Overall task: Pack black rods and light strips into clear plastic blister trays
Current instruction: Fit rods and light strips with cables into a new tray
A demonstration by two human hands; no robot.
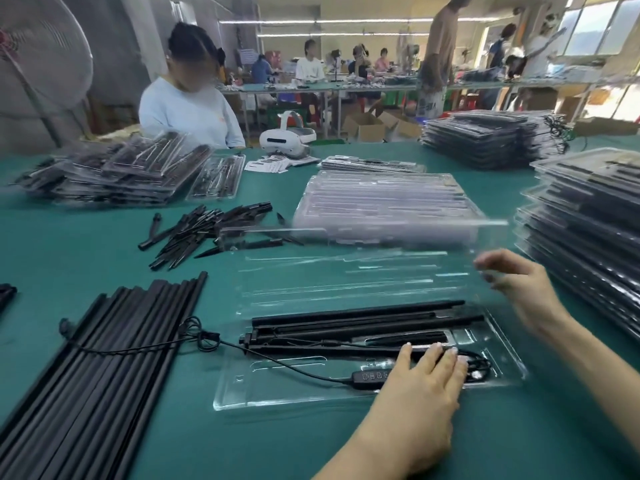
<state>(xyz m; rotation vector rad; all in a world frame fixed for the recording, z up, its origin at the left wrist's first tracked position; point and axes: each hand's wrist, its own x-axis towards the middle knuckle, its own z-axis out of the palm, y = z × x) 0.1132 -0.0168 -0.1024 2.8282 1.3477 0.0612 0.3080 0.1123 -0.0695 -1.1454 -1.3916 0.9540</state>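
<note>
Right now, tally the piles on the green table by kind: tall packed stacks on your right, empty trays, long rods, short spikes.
Tall packed-tray stacks: 2
Empty clear tray stack: 1
Long black rod bundle: 1
Short black spike heap: 1
Total: 5

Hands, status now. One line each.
Left hand: open, flat fingers pressing the rods in the tray.
Right hand: blurred, cannot tell.
</note>
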